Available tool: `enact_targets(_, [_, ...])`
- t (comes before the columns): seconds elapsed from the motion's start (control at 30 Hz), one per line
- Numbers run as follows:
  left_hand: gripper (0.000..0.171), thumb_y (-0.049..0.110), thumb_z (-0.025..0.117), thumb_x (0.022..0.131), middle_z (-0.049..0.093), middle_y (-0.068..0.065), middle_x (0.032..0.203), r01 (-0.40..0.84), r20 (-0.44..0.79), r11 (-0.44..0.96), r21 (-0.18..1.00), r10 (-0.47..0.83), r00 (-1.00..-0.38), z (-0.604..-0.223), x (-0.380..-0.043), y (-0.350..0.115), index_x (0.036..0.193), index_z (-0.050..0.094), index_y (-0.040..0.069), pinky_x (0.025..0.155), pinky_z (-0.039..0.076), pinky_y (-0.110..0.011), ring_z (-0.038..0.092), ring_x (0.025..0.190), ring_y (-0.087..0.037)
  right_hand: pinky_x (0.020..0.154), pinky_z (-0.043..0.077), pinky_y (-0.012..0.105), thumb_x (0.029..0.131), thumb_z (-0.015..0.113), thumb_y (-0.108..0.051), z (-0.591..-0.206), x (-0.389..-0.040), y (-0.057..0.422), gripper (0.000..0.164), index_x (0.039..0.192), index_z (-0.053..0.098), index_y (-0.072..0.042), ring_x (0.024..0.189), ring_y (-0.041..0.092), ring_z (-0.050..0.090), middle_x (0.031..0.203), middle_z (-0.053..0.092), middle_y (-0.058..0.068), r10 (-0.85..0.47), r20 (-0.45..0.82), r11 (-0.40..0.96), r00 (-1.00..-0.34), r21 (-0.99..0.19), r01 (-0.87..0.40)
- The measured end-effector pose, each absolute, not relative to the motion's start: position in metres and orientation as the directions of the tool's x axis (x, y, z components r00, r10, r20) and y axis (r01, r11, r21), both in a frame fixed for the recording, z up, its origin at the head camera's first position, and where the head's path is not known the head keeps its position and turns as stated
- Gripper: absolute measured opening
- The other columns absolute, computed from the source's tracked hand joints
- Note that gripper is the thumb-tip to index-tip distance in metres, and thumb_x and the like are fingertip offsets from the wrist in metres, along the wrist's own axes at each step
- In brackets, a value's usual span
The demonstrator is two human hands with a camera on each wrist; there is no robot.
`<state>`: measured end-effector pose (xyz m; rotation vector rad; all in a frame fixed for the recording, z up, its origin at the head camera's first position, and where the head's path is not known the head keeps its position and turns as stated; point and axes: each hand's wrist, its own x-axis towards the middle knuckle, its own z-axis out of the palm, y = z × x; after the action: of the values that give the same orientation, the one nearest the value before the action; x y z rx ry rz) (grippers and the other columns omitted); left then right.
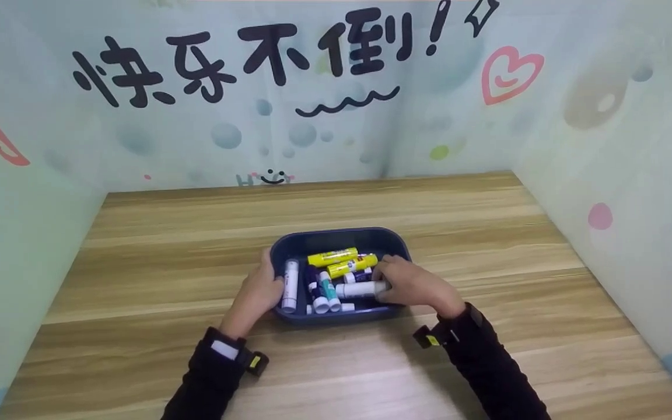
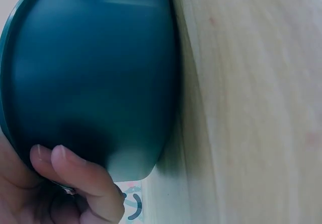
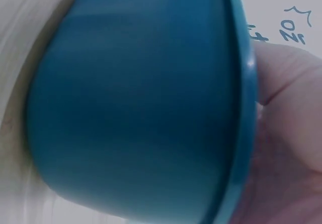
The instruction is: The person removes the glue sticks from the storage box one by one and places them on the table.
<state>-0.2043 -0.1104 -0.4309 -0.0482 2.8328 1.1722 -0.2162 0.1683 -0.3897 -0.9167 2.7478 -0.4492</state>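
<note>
My right hand (image 1: 410, 283) pinches a white tube (image 1: 356, 290) near the right edge of the blue bin (image 1: 359, 318).
My left hand (image 1: 259, 291) grips the bin's left edge beside another white tube (image 1: 290, 286); two yellow tubes (image 1: 333, 256) lie toward its back edge, on the table (image 1: 137, 280).
</note>
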Motion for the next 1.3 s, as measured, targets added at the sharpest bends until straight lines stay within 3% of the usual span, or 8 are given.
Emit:
enact_targets(0.33, [0.061, 0.010, 0.045, 0.088, 0.056, -0.034, 0.113, -0.084, -0.107, 0.706, 0.704, -0.011, -0.994, -0.430, -0.204, -0.109, 0.143, 0.019, 0.001, 0.075, 0.048, -0.049, 0.059, 0.089, -0.037, 0.072, 0.047, 0.033, 0.080, 0.065, -0.013, -0.373, -0.217, 0.182, 0.032, 0.105, 0.056, 0.004, 0.080, 0.019, 0.054, 0.094, 0.060, 0.013, -0.556, 0.013, 0.707, -0.831, -0.517, -0.482])
enact_targets(0.7, [0.059, 0.010, 0.046, 0.089, 0.056, -0.034, 0.113, -0.082, -0.111, 0.710, 0.700, -0.005, -0.994, -0.430, -0.204, -0.110, 0.141, 0.019, 0.001, 0.076, 0.048, -0.050, 0.060, 0.090, -0.038, 0.065, 0.041, 0.027, 0.081, 0.066, -0.008, -0.352, -0.223, 0.219, 0.025, 0.100, 0.055, 0.002, 0.075, 0.018, 0.049, 0.088, 0.059, 0.013, -0.401, 0.148, 0.631, -0.904, -0.670, -0.390])
enact_targets(0.8, [0.059, 0.010, 0.046, 0.089, 0.056, -0.034, 0.113, -0.087, -0.116, 0.710, 0.699, -0.007, -0.993, -0.430, -0.204, -0.109, 0.141, 0.019, 0.001, 0.076, 0.048, -0.050, 0.060, 0.090, -0.039, 0.066, 0.040, 0.024, 0.081, 0.064, -0.004, -0.347, -0.225, 0.228, 0.020, 0.097, 0.054, 0.004, 0.076, 0.016, 0.049, 0.091, 0.064, 0.017, -0.326, 0.157, 0.627, -0.932, -0.702, -0.337])
enact_targets(1.07, [0.060, 0.010, 0.046, 0.090, 0.056, -0.034, 0.112, -0.100, -0.130, 0.709, 0.698, -0.011, -0.991, -0.430, -0.204, -0.109, 0.143, 0.017, 0.001, 0.076, 0.049, -0.049, 0.060, 0.090, -0.038, 0.068, 0.054, 0.025, 0.087, 0.052, 0.004, -0.342, -0.230, 0.250, 0.021, 0.104, 0.040, 0.009, 0.076, 0.012, 0.058, 0.106, 0.058, 0.032, -0.250, 0.063, 0.530, -0.966, -0.826, -0.191])
enact_targets(1.3, [0.060, 0.010, 0.046, 0.089, 0.058, -0.032, 0.111, -0.095, -0.121, 0.720, 0.687, -0.015, -0.993, -0.429, -0.204, -0.108, 0.141, 0.019, 0.001, 0.072, 0.049, -0.047, 0.059, 0.085, -0.034, 0.063, 0.053, 0.026, 0.085, 0.050, 0.006, -0.346, -0.230, 0.267, 0.024, 0.105, 0.038, 0.011, 0.076, 0.023, 0.060, 0.101, 0.055, 0.031, -0.261, -0.035, 0.661, -0.965, -0.735, -0.152])
